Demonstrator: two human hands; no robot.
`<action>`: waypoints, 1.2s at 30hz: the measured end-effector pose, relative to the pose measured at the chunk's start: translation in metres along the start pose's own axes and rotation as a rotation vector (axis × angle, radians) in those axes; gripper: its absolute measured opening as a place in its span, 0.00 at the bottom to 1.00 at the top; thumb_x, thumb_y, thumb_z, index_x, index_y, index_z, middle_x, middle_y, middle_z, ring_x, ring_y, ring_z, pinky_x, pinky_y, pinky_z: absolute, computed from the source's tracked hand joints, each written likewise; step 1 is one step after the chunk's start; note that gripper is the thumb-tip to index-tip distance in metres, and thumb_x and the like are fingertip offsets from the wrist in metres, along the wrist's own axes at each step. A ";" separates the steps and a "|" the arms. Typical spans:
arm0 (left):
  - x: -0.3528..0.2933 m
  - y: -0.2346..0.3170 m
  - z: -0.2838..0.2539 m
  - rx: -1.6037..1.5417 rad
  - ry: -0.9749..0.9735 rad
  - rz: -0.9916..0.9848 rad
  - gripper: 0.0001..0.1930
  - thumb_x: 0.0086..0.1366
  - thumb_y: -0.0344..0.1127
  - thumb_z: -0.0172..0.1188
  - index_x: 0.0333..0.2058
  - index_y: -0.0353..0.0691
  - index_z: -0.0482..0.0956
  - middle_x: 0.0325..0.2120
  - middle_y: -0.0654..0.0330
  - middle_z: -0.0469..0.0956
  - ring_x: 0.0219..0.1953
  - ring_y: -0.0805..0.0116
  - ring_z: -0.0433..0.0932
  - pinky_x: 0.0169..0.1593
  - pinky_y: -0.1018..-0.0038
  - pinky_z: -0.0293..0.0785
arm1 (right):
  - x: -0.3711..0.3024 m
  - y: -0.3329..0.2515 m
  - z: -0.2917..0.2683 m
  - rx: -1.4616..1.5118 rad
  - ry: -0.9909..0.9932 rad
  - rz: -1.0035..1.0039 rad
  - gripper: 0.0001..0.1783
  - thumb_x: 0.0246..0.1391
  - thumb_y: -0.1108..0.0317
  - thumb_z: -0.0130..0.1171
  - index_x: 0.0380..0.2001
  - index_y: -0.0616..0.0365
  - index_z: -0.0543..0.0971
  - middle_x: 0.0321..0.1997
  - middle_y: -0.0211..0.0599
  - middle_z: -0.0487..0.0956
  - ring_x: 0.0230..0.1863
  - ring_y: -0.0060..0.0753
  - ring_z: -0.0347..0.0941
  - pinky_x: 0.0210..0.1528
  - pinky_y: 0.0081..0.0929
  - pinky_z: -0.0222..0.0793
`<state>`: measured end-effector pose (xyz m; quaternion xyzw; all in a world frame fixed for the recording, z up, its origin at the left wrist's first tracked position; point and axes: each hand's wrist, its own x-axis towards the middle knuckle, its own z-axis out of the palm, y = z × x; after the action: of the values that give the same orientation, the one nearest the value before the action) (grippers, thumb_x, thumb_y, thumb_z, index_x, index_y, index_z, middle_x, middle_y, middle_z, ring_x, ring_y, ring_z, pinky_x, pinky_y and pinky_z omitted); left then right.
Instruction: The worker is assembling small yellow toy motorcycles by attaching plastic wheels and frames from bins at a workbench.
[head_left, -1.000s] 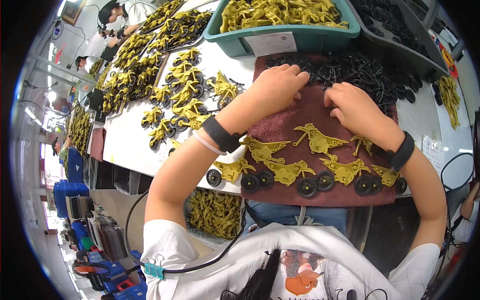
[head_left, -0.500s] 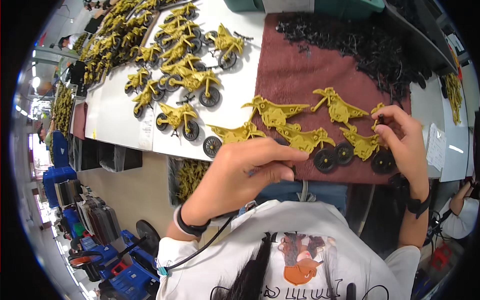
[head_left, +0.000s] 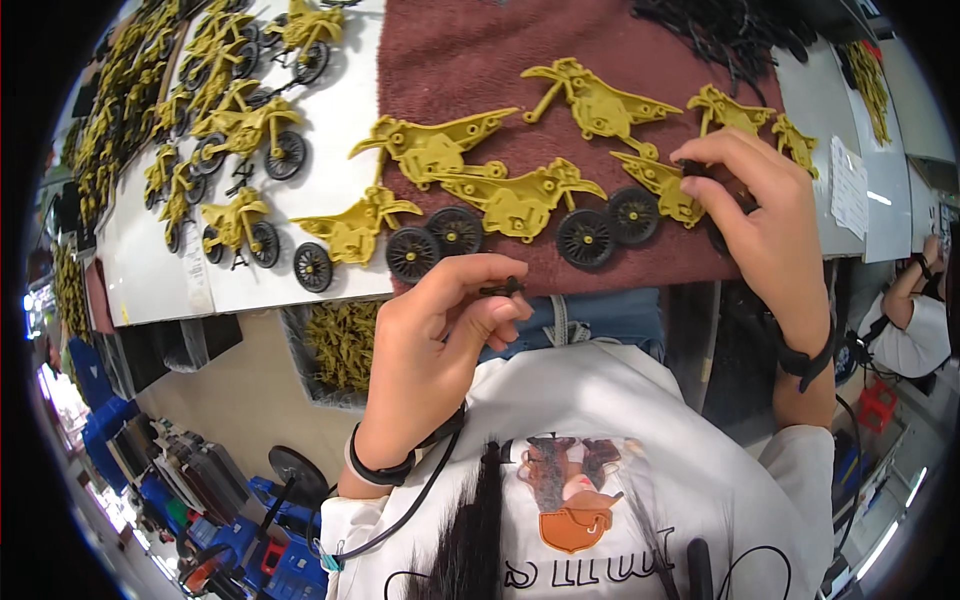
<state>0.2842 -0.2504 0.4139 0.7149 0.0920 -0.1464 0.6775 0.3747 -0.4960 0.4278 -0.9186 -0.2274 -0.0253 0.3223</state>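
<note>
My left hand (head_left: 425, 335) is in front of the cloth's near edge, its thumb and fingers pinching a small black plastic part (head_left: 503, 287). At the right, my right hand (head_left: 765, 215) pinches another small black part (head_left: 692, 168) between thumb and forefinger. That hand is over a yellow toy motorcycle body half (head_left: 660, 182) and hides some of it. Further left lie more yellow body halves, among them one (head_left: 525, 200) in the middle and one (head_left: 350, 228) at the left. Black spoked wheels (head_left: 585, 238) with yellow hubs lie beside them.
A maroon cloth (head_left: 560, 275) covers part of the white table. Assembled yellow toy motorcycles (head_left: 240, 225) stand at the left. Black parts (head_left: 725, 35) are heaped at the far right. Below the table edge is a bin of yellow parts (head_left: 345, 345). Another person's arm (head_left: 905, 300) shows at far right.
The view has shifted, so the table's things appear further left and mostly higher. My left hand has drawn back from the yellow body halves, and its black part now shows. Both hands stay pinched.
</note>
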 end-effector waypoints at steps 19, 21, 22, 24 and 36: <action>0.020 -0.020 0.026 1.067 0.292 0.511 0.13 0.59 0.32 0.61 0.21 0.41 0.65 0.12 0.61 0.65 0.11 0.64 0.67 0.16 0.70 0.60 | 0.017 -0.002 -0.003 0.146 -0.099 0.006 0.12 0.46 0.83 0.58 0.36 0.65 0.79 0.35 0.34 0.78 0.35 0.20 0.74 0.36 0.16 0.68; 0.020 -0.020 0.028 1.059 0.306 0.506 0.13 0.59 0.32 0.61 0.21 0.42 0.66 0.12 0.62 0.65 0.11 0.65 0.67 0.16 0.70 0.60 | 0.022 -0.007 -0.004 0.182 -0.162 0.016 0.12 0.46 0.84 0.57 0.37 0.65 0.79 0.36 0.35 0.77 0.36 0.22 0.74 0.38 0.17 0.68; 0.020 -0.020 0.029 1.086 0.314 0.513 0.13 0.59 0.32 0.61 0.21 0.42 0.66 0.12 0.62 0.65 0.11 0.65 0.67 0.16 0.70 0.60 | 0.025 -0.011 -0.005 0.218 -0.221 0.028 0.13 0.46 0.85 0.56 0.37 0.66 0.79 0.37 0.35 0.77 0.38 0.24 0.74 0.40 0.18 0.68; 0.021 -0.018 0.030 1.108 0.321 0.518 0.13 0.59 0.33 0.61 0.21 0.42 0.66 0.12 0.62 0.65 0.11 0.66 0.68 0.16 0.70 0.60 | 0.040 -0.012 -0.005 0.145 -0.294 -0.047 0.12 0.46 0.84 0.57 0.37 0.66 0.78 0.40 0.37 0.76 0.40 0.25 0.74 0.42 0.19 0.68; 0.027 -0.015 0.030 1.158 0.265 0.526 0.11 0.56 0.34 0.61 0.21 0.45 0.67 0.12 0.66 0.65 0.11 0.68 0.68 0.15 0.72 0.61 | 0.105 -0.056 0.009 0.099 -0.623 -0.118 0.08 0.44 0.77 0.65 0.29 0.70 0.78 0.25 0.44 0.81 0.27 0.31 0.78 0.31 0.24 0.71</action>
<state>0.3019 -0.2807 0.3899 0.9752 -0.0974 0.0880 0.1784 0.4435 -0.4100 0.4739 -0.8505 -0.3689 0.2498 0.2795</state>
